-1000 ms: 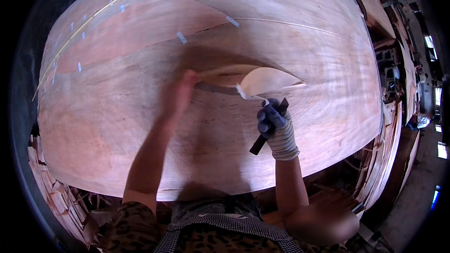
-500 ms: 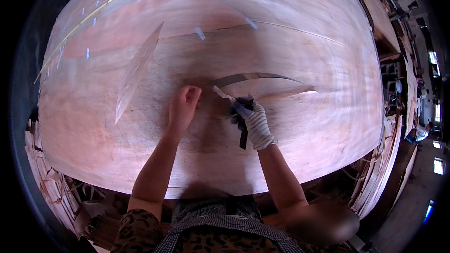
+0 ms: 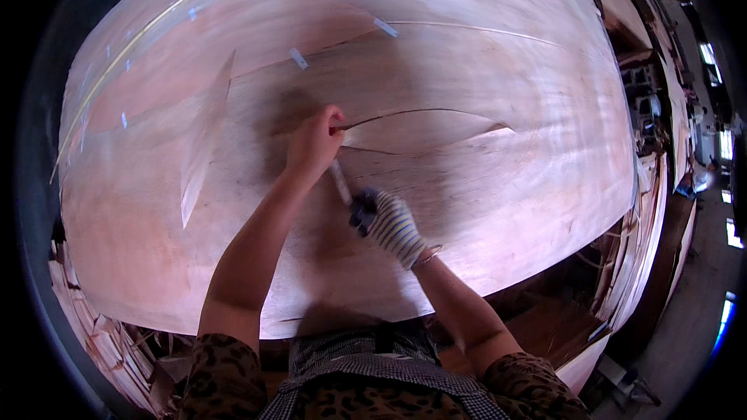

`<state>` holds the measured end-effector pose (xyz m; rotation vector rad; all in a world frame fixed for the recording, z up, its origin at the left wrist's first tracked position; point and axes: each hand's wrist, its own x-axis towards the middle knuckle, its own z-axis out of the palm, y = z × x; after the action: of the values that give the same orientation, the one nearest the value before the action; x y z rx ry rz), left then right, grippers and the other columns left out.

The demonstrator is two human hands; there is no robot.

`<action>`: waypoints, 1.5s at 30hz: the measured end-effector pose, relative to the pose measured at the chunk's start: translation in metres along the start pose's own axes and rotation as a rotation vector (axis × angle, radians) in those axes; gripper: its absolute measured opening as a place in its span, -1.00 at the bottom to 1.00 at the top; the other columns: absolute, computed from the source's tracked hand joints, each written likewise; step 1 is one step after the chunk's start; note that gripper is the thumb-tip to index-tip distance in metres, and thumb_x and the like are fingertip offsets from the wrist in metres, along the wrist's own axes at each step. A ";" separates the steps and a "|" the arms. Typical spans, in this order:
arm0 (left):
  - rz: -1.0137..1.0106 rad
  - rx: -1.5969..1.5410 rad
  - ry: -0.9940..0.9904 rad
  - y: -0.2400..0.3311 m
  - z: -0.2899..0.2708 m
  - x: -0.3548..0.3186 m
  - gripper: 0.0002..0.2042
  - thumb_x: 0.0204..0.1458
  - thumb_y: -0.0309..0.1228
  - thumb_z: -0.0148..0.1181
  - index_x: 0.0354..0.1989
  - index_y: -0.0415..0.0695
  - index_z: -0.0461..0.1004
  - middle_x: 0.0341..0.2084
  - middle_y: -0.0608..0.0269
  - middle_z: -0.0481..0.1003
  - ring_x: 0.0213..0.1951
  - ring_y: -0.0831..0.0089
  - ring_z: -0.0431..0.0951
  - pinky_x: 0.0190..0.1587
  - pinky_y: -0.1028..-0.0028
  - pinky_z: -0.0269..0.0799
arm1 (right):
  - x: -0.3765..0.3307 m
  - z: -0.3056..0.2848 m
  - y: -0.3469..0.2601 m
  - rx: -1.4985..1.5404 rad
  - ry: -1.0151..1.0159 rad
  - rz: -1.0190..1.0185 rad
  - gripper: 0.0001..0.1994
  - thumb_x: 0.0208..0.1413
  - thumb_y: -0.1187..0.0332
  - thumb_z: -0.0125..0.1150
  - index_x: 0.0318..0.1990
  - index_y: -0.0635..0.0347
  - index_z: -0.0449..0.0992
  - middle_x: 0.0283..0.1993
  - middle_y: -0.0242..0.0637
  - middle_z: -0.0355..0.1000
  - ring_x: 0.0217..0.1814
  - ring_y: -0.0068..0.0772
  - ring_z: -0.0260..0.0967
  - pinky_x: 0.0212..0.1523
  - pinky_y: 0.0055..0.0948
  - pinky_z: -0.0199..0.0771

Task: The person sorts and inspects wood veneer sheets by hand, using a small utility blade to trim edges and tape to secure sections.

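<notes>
The lens-shaped patch now nearly meets the veneer sheet along its upper edge, the dark gap narrowed. The left hand has reached the patch's left tip, its grip impossible to tell; the right hand, below-left of the patch, clutches a pale strip.

No text, label, brand, number or sign can be read: none on the wood sheet beneath the left hand and right hand, none on the pale tape pieces beyond them, none on the checked apron nearer the body than both
</notes>
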<state>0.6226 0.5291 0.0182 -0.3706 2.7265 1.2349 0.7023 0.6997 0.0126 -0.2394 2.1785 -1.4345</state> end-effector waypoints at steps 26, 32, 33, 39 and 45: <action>0.539 0.464 -0.066 -0.011 0.023 -0.067 -0.49 -0.02 -0.23 0.03 0.13 -0.08 0.13 0.17 0.24 0.05 0.21 0.34 0.00 0.24 0.24 -0.22 | -0.094 -0.055 -0.003 0.798 0.083 0.456 -0.86 0.03 0.40 0.08 -0.26 0.23 0.39 -0.48 -0.22 0.44 -0.57 -0.52 0.38 -0.62 -0.65 0.34; 0.531 0.324 -0.056 -0.009 0.027 -0.062 -0.51 -0.04 -0.33 0.07 0.11 -0.09 0.15 0.15 0.23 0.10 0.18 0.31 0.06 0.22 0.26 -0.12 | -0.084 -0.069 -0.015 0.675 0.146 0.468 -0.80 0.02 0.32 0.10 -0.25 0.24 0.39 -0.46 -0.24 0.45 -0.56 -0.54 0.39 -0.65 -0.68 0.29; 0.519 0.251 -0.055 -0.012 0.024 -0.061 -0.53 -0.04 -0.36 0.07 0.09 -0.09 0.17 0.13 0.22 0.13 0.17 0.30 0.09 0.21 0.27 -0.09 | -0.082 -0.071 -0.018 0.636 0.131 0.467 -0.81 0.02 0.33 0.11 -0.26 0.23 0.40 -0.47 -0.25 0.45 -0.57 -0.55 0.38 -0.66 -0.69 0.26; 0.417 -0.118 0.231 -0.021 0.008 -0.065 -0.71 -0.08 -0.55 0.03 -0.12 -0.11 0.37 -0.08 0.15 0.34 -0.02 0.23 0.31 0.02 0.33 0.22 | -0.076 -0.077 -0.015 0.517 0.178 0.477 -0.85 0.02 0.35 0.11 -0.31 0.22 0.41 -0.52 -0.31 0.43 -0.59 -0.58 0.36 -0.70 -0.70 0.19; 0.224 -0.021 0.486 -0.046 -0.023 -0.070 -0.75 -0.08 -0.60 0.00 -0.18 -0.14 0.39 -0.15 0.17 0.36 -0.10 0.24 0.35 -0.11 0.40 0.33 | -0.019 -0.059 -0.037 0.293 0.109 0.315 -0.83 -0.01 0.30 0.13 -0.35 0.21 0.44 -0.57 -0.37 0.43 -0.66 -0.61 0.31 -0.70 -0.64 0.23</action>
<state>0.7023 0.4944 0.0157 -0.4249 3.2426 1.3800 0.6833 0.7395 0.0695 0.2787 1.9465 -1.5824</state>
